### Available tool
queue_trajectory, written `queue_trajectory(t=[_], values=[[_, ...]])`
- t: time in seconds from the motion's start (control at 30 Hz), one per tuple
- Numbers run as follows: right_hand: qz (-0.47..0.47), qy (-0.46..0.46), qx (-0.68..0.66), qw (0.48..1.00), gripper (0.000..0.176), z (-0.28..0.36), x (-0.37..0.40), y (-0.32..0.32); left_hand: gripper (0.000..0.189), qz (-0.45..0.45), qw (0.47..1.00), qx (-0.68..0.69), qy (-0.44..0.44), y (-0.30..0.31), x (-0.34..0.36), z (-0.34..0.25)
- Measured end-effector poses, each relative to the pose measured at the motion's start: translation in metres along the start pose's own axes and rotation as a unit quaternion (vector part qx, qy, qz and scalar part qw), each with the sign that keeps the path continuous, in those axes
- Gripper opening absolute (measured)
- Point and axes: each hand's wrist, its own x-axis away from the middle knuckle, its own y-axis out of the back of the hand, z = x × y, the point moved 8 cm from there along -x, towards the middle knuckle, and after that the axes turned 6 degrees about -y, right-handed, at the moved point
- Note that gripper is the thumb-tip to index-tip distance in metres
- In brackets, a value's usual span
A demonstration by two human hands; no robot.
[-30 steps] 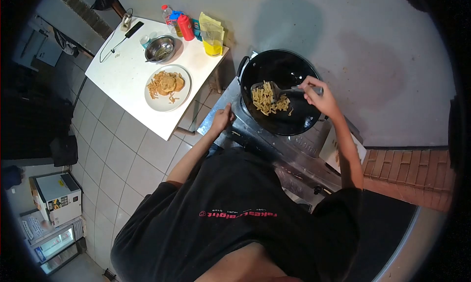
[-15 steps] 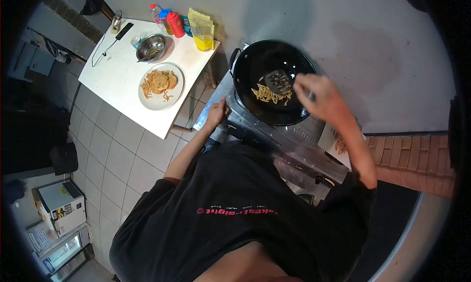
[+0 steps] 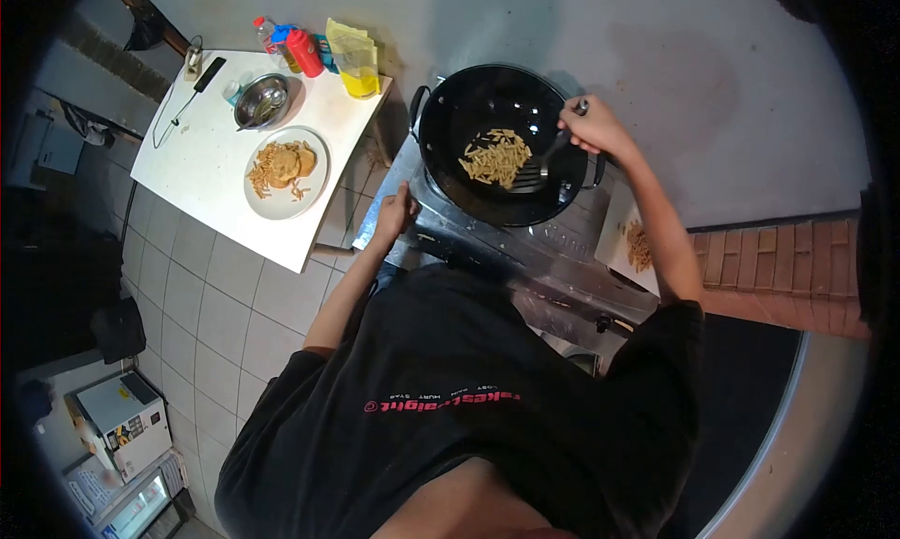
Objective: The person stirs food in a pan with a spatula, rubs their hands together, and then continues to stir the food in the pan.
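A black wok [image 3: 511, 80] with loop handles sits on the metal stove [image 3: 469, 239]. Pale, short strips of food [image 3: 497, 157], perhaps fries or pasta, lie in a heap inside it. My right hand [image 3: 595, 128], above the wok's right rim, is closed round the handle of a slotted spatula [image 3: 532, 175]. The spatula's head rests low in the wok at the edge of the strips. My left hand [image 3: 397, 211] is closed beside the stove's left front corner, thumb up; whatever its fingers grip, if anything, is hidden.
On the white table [image 3: 206, 202] at left stand a plate of food [image 3: 314, 187], a steel bowl [image 3: 262, 101], a red bottle [image 3: 303, 53] and a yellow pouch [image 3: 356, 66]. Right of the stove, more strips [image 3: 637, 247] lie on a pale surface beside a brick ledge [image 3: 778, 267].
The spatula has moved from over the strips to their lower right side and tilted, uncovering the heap. My right hand has shifted up slightly. The whole view has shifted a little.
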Motion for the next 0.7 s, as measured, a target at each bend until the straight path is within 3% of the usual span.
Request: queue_trajectory(t=[0.07, 0.13, 0.2, 0.27, 0.4, 0.5, 0.7], values=[[0.062, 0.052, -0.163, 0.983, 0.020, -0.007, -0.008, -0.025, 0.069, 0.009, 1.000, 0.010, -0.002, 0.000, -0.004, 0.005], [0.068, 0.061, -0.188, 0.978, 0.019, -0.002, -0.003, -0.038, 0.069, 0.012, 1.000, 0.018, 0.009, -0.002, -0.001, 0.001], [0.030, 0.144, -0.148, 0.978, 0.015, 0.017, 0.018, -0.038, 0.068, 0.016, 0.999, 0.024, 0.021, -0.004, 0.005, -0.004], [-0.074, 0.239, -0.068, 0.966, 0.010, 0.053, 0.060, -0.026, 0.068, 0.004, 1.000, 0.023, 0.005, -0.004, 0.009, -0.014], [-0.105, 0.349, -0.009, 0.931, 0.008, 0.085, 0.111, -0.041, 0.068, 0.003, 1.000, 0.027, 0.015, -0.003, 0.004, -0.004], [-0.128, 0.368, 0.101, 0.915, 0.019, 0.087, 0.142, -0.061, 0.065, 0.016, 0.999, 0.046, -0.003, -0.004, 0.004, -0.004], [-0.133, 0.376, 0.196, 0.896, 0.028, 0.089, 0.160, -0.057, 0.068, 0.018, 0.999, 0.037, 0.007, -0.006, 0.008, -0.011]])
